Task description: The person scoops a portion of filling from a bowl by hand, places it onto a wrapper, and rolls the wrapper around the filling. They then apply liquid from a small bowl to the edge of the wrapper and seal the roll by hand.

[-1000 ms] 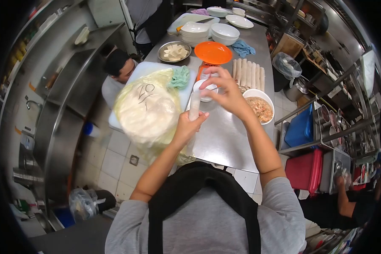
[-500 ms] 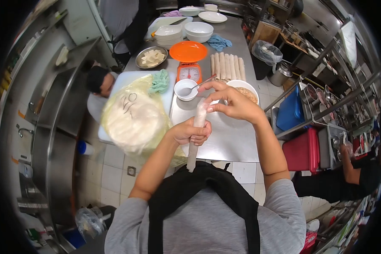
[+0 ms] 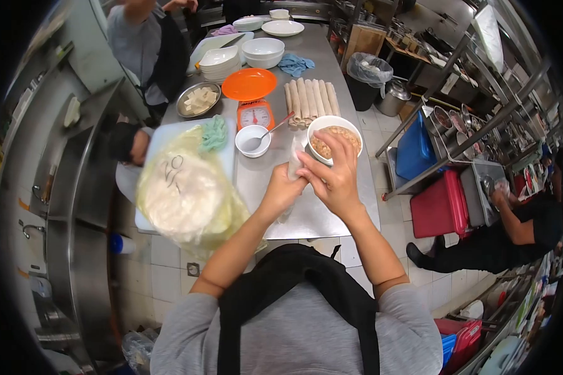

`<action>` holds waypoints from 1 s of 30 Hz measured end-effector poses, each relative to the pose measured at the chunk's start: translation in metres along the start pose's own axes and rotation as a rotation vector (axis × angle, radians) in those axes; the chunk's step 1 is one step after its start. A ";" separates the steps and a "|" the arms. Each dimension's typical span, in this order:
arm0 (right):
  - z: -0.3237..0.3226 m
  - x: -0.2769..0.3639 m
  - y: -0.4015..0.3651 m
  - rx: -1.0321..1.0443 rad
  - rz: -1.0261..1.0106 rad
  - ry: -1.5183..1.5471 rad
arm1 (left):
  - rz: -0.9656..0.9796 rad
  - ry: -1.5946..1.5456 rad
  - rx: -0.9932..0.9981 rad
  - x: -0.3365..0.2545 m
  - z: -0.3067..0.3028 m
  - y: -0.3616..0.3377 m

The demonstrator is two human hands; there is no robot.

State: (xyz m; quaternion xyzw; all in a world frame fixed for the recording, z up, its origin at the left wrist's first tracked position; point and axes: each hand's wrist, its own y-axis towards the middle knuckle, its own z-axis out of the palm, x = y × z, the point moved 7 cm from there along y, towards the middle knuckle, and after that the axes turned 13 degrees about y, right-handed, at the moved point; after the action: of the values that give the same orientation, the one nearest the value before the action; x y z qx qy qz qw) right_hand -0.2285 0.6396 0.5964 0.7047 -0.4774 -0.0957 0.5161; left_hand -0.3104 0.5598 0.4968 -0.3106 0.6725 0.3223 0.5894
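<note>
A pale rolled wrapper (image 3: 295, 160) stands between my hands over the metal table. My left hand (image 3: 283, 187) is closed round its lower part. Beside the roll, my right hand (image 3: 334, 175) has thumb and index finger at its side, the other fingers raised and spread. Just behind my right hand is a white bowl of chunky filling (image 3: 338, 139). Several finished-looking rolls (image 3: 311, 100) lie side by side farther back. A small white bowl with a spoon (image 3: 253, 142) stands left of the roll, near an orange scale (image 3: 254, 115).
Left, a plastic bag of round wrappers (image 3: 184, 194) lies on a white board (image 3: 150, 128) with a green cloth (image 3: 214, 132). Behind are an orange plate (image 3: 249, 84), a bowl of pale blocks (image 3: 198, 100) and stacked white bowls. People stand left and right.
The roll has tilted and both hands have turned, my right hand lower and nearer the filling bowl. The camera view has shifted; a co-worker at the upper left shows more.
</note>
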 end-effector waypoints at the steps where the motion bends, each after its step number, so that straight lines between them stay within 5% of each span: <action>1: 0.002 0.000 0.003 0.039 -0.026 -0.031 | 0.001 0.030 -0.013 0.001 0.001 0.000; 7: 0.007 -0.017 0.016 0.316 0.176 0.294 | -0.082 -0.055 0.311 0.004 0.009 -0.006; 10: -0.016 -0.016 0.018 0.047 0.273 0.458 | -0.107 -0.258 0.434 -0.010 0.011 -0.011; 16: -0.015 -0.018 0.001 0.067 0.252 0.477 | -0.064 -0.323 0.630 -0.014 0.013 -0.019; 20: -0.017 -0.017 -0.008 0.039 0.258 0.498 | -0.002 -0.189 0.546 -0.019 0.014 -0.017; 22: -0.021 -0.014 -0.009 0.006 0.329 0.511 | 0.310 0.153 0.286 -0.034 0.007 -0.012; 30: -0.031 0.002 -0.011 0.043 0.163 0.280 | 0.314 0.245 0.190 -0.028 0.006 -0.007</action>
State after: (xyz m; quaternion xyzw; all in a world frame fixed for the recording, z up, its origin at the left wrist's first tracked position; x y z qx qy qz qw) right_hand -0.2016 0.6584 0.6024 0.6808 -0.4584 0.0560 0.5686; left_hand -0.2981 0.5611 0.5236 -0.1819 0.8064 0.3053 0.4726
